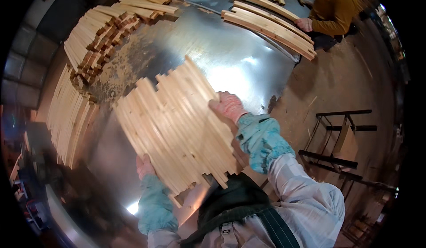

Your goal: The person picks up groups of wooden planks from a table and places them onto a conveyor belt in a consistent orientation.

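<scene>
Both sides of a wooden strip bundle (pixel 177 132), just off centre toward eight o'clock, are clasped: left hand (pixel 144 166) partly closed on its seven-o'clock edge, right hand (pixel 228 107) curled around its two-o'clock edge. Near four o'clock, a black metal frame (pixel 328 158) bears a wooden block (pixel 346 143).

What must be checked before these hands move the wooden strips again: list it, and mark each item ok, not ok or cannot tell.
1. Right hand on the batch of wooden strips: ok, it holds the right edge.
2. Left hand on the batch: ok, it holds the left edge, nearer the body.
3. Strip ends level: not ok, both ends are ragged, and one strip juts out at the far end.
4. Batch supported from below: cannot tell, the underside is hidden.
5. Co-worker's hand away from the batch: ok, it is by the long boards at upper right.
</scene>
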Motion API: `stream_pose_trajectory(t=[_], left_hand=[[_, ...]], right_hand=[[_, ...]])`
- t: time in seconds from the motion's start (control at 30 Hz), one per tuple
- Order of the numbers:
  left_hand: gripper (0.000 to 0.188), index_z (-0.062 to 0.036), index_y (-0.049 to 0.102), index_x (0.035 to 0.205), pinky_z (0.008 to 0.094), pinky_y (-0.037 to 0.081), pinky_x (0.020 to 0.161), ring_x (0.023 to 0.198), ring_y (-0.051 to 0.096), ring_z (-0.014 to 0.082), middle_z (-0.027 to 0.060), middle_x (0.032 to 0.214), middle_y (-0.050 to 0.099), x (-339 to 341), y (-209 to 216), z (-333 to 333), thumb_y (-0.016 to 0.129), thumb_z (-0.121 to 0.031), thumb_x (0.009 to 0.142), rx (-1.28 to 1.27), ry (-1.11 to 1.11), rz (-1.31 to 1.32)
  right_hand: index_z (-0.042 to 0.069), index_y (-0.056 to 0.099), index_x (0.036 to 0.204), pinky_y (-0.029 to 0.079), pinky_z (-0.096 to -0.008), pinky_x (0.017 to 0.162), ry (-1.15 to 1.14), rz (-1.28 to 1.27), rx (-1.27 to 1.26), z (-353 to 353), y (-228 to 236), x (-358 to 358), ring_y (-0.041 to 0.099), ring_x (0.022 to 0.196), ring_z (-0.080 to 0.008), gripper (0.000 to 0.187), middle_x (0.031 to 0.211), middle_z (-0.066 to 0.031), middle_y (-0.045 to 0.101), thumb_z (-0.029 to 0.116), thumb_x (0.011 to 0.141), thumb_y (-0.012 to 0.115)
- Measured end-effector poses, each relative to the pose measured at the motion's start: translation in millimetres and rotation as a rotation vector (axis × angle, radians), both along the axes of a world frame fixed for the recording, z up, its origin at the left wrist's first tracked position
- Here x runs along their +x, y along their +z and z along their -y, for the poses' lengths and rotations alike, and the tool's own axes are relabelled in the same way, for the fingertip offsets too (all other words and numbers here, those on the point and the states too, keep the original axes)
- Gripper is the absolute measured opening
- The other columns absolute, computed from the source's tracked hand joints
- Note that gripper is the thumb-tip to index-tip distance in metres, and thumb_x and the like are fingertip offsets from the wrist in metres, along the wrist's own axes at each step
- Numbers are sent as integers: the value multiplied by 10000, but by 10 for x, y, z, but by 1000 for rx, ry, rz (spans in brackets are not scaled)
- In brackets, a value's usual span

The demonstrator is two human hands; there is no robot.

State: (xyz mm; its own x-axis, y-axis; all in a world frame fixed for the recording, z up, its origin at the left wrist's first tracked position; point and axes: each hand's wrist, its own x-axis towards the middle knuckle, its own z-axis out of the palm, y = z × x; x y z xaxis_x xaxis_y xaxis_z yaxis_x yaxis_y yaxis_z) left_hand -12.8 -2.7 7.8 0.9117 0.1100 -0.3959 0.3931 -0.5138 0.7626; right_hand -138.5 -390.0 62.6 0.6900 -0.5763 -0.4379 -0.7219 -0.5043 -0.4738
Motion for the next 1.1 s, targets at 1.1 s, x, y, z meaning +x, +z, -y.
stream_pose_trajectory(t=[1.1], left_hand=[[457,15,473,1313,319,408,1009,1171,530,227,184,1283,540,-1506,447,5225,607,-66,884,-494,-353,-264]], right_hand=[[55,457,1341,365,-391,1036,-42,197,-692,4803,790,-4,484,1212,-355,719,1278,-212,537,471,787,652]])
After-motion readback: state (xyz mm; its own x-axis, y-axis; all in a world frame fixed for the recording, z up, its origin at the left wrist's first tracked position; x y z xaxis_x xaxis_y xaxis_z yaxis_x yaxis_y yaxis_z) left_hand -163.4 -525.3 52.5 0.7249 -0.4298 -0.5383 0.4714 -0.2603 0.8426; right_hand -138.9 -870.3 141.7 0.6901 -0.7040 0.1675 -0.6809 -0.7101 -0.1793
